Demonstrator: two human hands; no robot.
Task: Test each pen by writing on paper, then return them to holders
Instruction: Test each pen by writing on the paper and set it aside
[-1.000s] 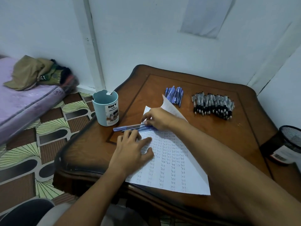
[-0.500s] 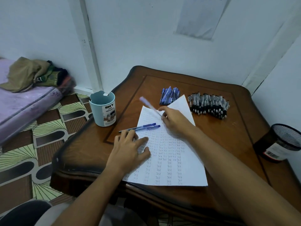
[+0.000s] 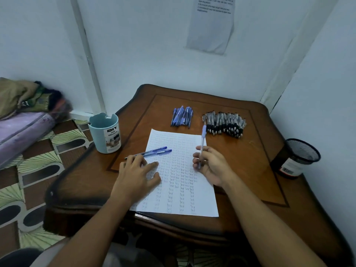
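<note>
Fingers (image 3: 198, 151) of the right hand (image 3: 212, 166) now pinch one blue pen (image 3: 202, 143), tip down over the paper (image 3: 183, 189), cap end up toward the black pen pile (image 3: 224, 125). A second ago that hand was at the sheet's top-left, on the pens lying there; it has since lifted one and swung right. Left hand (image 3: 136, 176) unchanged: fingers spread flat, pinning the sheet's left edge. Two blue pens (image 3: 154, 152) remain across the sheet's upper-left corner, just beyond the left fingertips. Sheet now lies flat; its top corner was curled up earlier.

Read: pick done, writing not started. Next is probably another "Test" in free space. Blue holder (image 3: 105, 132) at counter's left edge, mesh holder (image 3: 297, 158) at right.
</note>
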